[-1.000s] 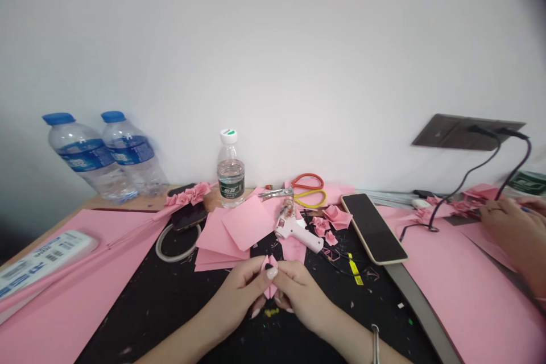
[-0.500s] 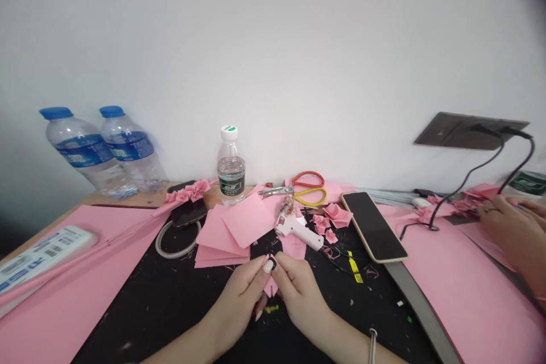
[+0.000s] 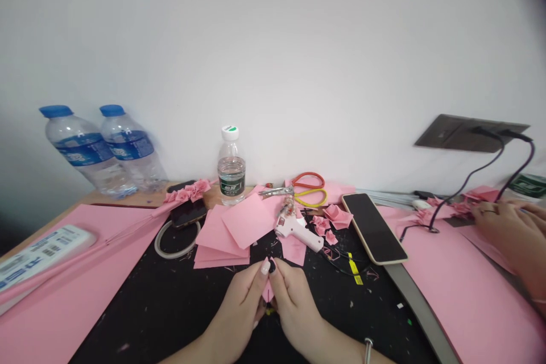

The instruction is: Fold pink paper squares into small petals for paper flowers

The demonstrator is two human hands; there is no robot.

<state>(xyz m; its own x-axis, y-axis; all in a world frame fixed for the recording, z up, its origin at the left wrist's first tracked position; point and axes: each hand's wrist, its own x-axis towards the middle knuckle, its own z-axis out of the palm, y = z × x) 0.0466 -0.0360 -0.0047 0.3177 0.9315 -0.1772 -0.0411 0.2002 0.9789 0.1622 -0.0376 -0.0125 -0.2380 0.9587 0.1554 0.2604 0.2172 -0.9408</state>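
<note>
Left hand (image 3: pixel 239 302) and right hand (image 3: pixel 296 301) pinch 1 folded pink paper (image 3: pixel 267 291) between them, thumbs side by side at its far end. Even, light pressure from the 2 sides should keep its folds crisp; the glue gun (image 3: pixel 300 233) lies beyond the grip.

Fingers (image 3: pixel 257 285) holding pink paper (image 3: pixel 268 292) — scissors (image 3: pixel 289 190), phone (image 3: pixel 374 228)

held paper (image 3: pixel 268 292) before glue gun (image 3: pixel 302 234)
</note>
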